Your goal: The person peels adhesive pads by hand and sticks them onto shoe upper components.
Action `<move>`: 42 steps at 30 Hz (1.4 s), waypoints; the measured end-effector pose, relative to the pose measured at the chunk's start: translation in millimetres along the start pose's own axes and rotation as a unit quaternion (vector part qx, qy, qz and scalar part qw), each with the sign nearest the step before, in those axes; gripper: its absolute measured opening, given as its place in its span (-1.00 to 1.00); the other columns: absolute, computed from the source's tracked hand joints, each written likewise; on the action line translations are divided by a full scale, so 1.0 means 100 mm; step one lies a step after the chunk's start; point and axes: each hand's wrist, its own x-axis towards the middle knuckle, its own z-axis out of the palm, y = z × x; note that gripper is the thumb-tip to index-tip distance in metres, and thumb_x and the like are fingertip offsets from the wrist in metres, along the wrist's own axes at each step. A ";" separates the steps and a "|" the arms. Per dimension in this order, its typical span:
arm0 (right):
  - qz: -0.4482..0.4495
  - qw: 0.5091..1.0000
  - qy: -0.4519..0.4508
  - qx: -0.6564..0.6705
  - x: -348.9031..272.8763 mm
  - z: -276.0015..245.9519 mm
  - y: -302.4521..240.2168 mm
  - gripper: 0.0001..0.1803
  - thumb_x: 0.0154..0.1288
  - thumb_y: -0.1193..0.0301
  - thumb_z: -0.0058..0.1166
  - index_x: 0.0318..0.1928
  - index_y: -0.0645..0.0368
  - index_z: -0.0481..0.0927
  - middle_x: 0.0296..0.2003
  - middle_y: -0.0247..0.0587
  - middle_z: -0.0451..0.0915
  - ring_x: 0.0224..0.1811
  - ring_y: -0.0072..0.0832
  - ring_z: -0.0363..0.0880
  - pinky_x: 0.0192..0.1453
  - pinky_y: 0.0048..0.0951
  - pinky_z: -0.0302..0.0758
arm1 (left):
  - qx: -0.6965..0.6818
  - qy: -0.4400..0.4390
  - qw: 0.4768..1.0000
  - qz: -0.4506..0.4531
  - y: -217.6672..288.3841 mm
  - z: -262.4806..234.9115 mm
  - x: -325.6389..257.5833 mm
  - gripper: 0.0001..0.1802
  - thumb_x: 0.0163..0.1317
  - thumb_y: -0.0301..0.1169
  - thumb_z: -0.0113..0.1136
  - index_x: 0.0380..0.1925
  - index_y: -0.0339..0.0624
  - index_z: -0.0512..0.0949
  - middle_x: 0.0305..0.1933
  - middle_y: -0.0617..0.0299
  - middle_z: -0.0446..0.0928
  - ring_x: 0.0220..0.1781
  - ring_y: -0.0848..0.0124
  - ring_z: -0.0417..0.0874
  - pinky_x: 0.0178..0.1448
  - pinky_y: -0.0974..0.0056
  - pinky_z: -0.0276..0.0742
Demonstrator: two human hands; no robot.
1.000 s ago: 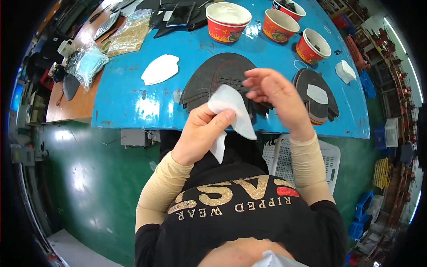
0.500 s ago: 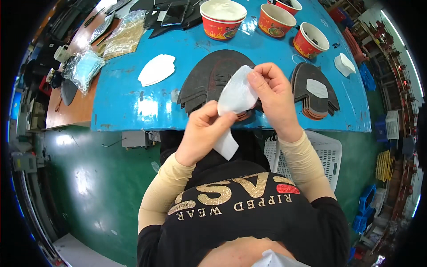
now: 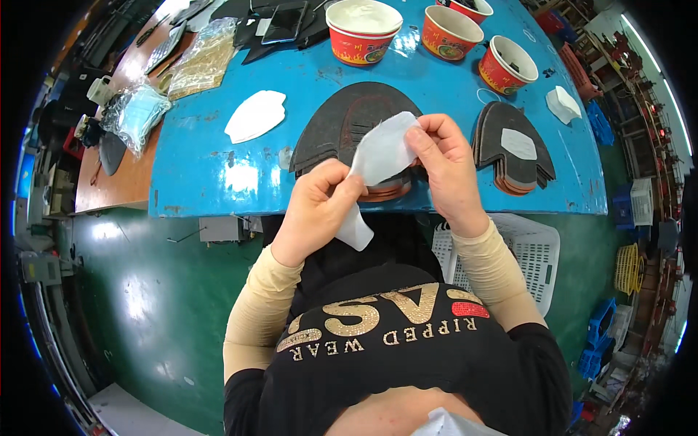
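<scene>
1. Head view: left hand (image 3: 316, 211) and right hand (image 3: 447, 171) both pinch one white sheet (image 3: 378, 163), held above the near edge of the blue table (image 3: 211, 174).
2. Directly under the sheet: a stack of dark shoe pieces (image 3: 349, 120).
3. Far edge: three red bowls (image 3: 363, 29).

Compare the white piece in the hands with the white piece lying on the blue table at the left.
The held white piece is up in the air, pinched by the left hand and right hand; the table piece lies flat and untouched. The held one bends and trails downward; the other keeps a neat pointed outline. Both are thin and white.
</scene>
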 end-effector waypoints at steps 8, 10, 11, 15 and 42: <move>-0.021 0.891 -0.322 -0.319 0.23 0.00 -0.62 -0.89 0.22 0.47 0.06 -0.25 0.21 0.50 -0.38 -0.38 0.53 -0.36 -0.69 0.44 -0.27 -0.70 0.36 | 0.280 0.015 0.945 0.172 0.51 -0.11 0.24 -0.71 0.02 -0.40 0.29 -0.25 -0.27 0.53 -0.46 0.32 0.37 -0.43 0.55 0.37 -0.33 0.45 0.30; -0.045 0.886 -0.327 -0.327 0.26 -0.02 -0.54 -0.83 0.27 0.39 0.02 -0.18 0.18 0.45 -0.37 -0.37 0.52 -0.38 -0.70 0.44 -0.29 -0.71 0.37 | 0.310 -0.018 0.932 0.189 0.55 -0.10 0.32 -0.75 0.01 -0.40 0.31 -0.31 -0.28 0.56 -0.47 0.30 0.40 -0.45 0.54 0.38 -0.35 0.45 0.30; 0.006 0.942 -0.245 -0.228 0.25 -0.01 -0.46 -0.77 0.27 0.34 0.03 -0.14 0.18 0.43 -0.39 -0.38 0.51 -0.41 -0.71 0.43 -0.34 -0.70 0.38 | 0.276 0.000 0.950 0.149 0.57 -0.11 0.35 -0.80 0.03 -0.42 0.29 -0.35 -0.29 0.57 -0.49 0.29 0.41 -0.46 0.54 0.38 -0.37 0.44 0.31; 0.140 0.982 -0.125 -0.013 0.12 -0.04 -0.24 -0.65 0.28 0.23 0.03 -0.05 0.16 0.36 -0.40 -0.41 0.48 -0.47 -0.74 0.40 -0.43 -0.71 0.36 | 0.119 0.079 0.983 0.113 0.35 -0.08 0.41 -0.84 0.10 -0.41 0.24 -0.37 -0.30 0.59 -0.52 0.31 0.49 -0.47 0.59 0.43 -0.40 0.46 0.34; -0.221 0.853 -0.010 -0.473 0.37 -0.02 0.16 -0.82 0.06 0.46 0.13 -0.30 0.21 0.48 -0.41 -0.11 0.54 -0.34 -0.20 0.55 -0.29 -0.33 0.49 | 0.494 0.221 0.823 0.173 -0.16 -0.04 0.52 -0.82 0.00 -0.32 0.17 -0.67 -0.10 0.45 -0.59 0.23 0.38 -0.55 0.21 0.48 -0.49 0.20 0.37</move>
